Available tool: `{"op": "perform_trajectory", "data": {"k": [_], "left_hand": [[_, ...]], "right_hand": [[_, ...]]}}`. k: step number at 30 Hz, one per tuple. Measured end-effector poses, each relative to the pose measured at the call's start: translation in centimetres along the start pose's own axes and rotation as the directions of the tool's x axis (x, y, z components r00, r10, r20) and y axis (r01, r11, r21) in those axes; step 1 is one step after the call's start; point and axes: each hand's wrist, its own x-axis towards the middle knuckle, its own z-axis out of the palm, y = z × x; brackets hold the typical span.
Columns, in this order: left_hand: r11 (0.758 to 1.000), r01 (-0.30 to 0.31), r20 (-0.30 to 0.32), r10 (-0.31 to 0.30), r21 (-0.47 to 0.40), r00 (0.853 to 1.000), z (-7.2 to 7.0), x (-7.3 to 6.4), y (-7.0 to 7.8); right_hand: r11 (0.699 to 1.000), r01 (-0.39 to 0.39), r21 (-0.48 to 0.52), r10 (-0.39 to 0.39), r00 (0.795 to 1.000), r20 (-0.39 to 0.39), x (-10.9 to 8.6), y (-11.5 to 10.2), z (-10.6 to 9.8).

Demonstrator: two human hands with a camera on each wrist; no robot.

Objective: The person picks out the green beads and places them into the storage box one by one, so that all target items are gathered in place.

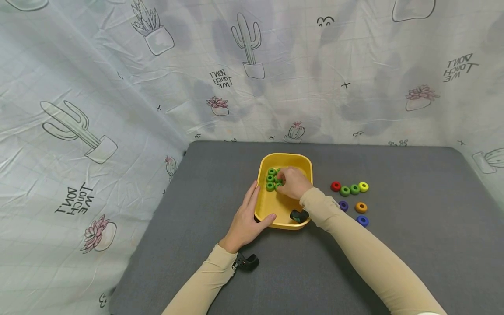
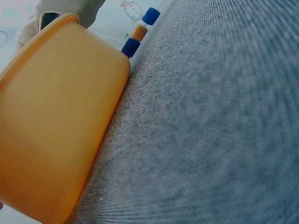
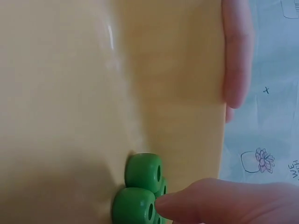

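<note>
A yellow plastic bin holds several green beads clustered in its left part, each with a hole through it. My left hand rests along the bin's left side, its fingers extended up the wall and the thumb over the near rim. Reaching into the bin, my right hand has its fingers curled at the right side of the cluster. In the right wrist view the thumb presses a green bead at its holed face; the fingers opposite are out of sight.
Right of the bin on the grey table lie a red bead, two more green ones, a yellow bead, an orange bead, a purple bead and a blue bead. A printed curtain hangs behind.
</note>
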Motion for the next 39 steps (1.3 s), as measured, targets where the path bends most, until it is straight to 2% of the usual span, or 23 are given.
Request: {"op": "perform_trajectory", "data": {"k": [13,23,33,39], "left_hand": [[1.000,-0.013,-0.006,0.013,0.006,1.000,0.1,0.1,0.0],[1.000,-0.006,0.000,0.006,0.005,1.000,0.1,0.2,0.1],[1.000,0.003,0.003,-0.003,0.006,1.000,0.2,0.2,0.1],[1.000,0.005,0.003,-0.005,-0.001,1.000,0.1,0.1,0.1]], "right_hand": [[0.999,-0.019,0.027,0.019,1.000,0.013,0.0,-0.1,-0.5],[0.993,0.008,0.119,-0.006,1.000,-0.017,-1.0,-0.2,-2.7],[0.983,0.033,0.179,-0.014,0.994,-0.110,-3.2,1.0,-5.0],[0.983,0.012,0.182,0.011,0.992,-0.126,-4.7,1.9,-5.9]]}}
